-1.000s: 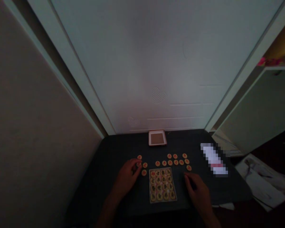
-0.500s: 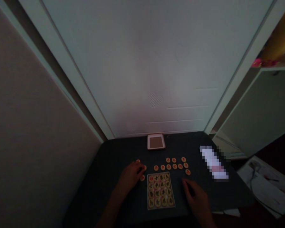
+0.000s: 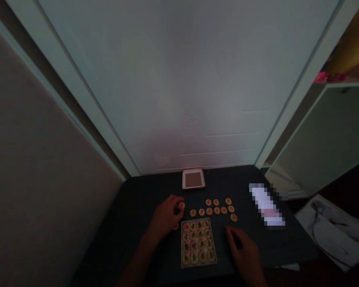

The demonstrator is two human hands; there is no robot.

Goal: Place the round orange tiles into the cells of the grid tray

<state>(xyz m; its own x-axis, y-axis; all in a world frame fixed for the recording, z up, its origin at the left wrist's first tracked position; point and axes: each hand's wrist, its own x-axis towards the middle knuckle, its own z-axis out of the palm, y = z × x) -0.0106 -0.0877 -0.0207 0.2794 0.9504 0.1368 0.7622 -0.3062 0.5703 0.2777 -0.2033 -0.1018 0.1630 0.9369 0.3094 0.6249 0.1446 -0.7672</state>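
A square tray (image 3: 182, 246) packed with round wooden chess pieces lies on the dark table (image 3: 131, 223) in front of me. More loose round pieces (image 3: 217, 210) lie in rows just beyond it. My left hand (image 3: 166, 217) rests left of the tray with its fingers curled over loose pieces, fingertips at one piece (image 3: 182, 206). Another piece (image 3: 175, 227) peeks from under that hand. My right hand (image 3: 242, 247) lies right of the tray, fingers loosely bent, touching the table and holding nothing I can see.
A small square pink-rimmed lid or box (image 3: 193, 179) sits at the table's far edge against a pale wall. A white blurred oblong object (image 3: 266, 204) lies on the right. Crumpled pale material (image 3: 332, 229) lies beyond the table's right edge. The scene is very dim.
My left hand has crept forward and to the right over the loose pieces on the left, covering most of them. My right hand has barely moved.
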